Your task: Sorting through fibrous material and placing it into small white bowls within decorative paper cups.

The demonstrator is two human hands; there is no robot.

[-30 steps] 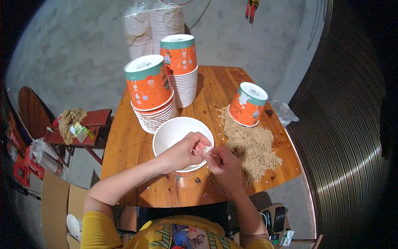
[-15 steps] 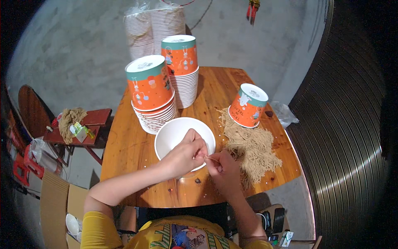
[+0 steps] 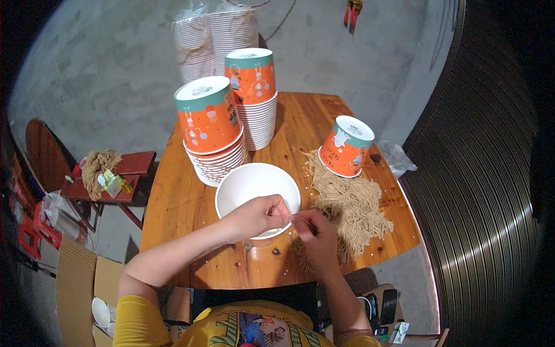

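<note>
A white-lined paper bucket (image 3: 245,184) stands mouth up at the near middle of the wooden table. Over its near right rim, my left hand (image 3: 261,215) pinches thumb and fingers together. Fingertip to fingertip with it is my right hand (image 3: 317,236), its fingers curled closed just right of the rim. Both appear to grip a thin cord, mostly hidden by the fingers. A heap of beige cords (image 3: 352,214) lies beside my right hand, some strands reaching under it. On the heap's far end an orange and green paper bucket (image 3: 345,147) rests upside down.
Two stacks of upturned orange buckets, a front stack (image 3: 211,124) and a rear stack (image 3: 251,81), rise at the table's far left. White bucket stacks (image 3: 234,34) stand behind. A red bench (image 3: 130,173) is left, a ribbed shutter (image 3: 474,191) right, an open cardboard box (image 3: 75,283) lower left.
My left hand has lowered slightly and its raised knuckles have flattened. My right hand has turned a little, with its fingertips still meeting the left. The buckets and cord heap stay put.
</note>
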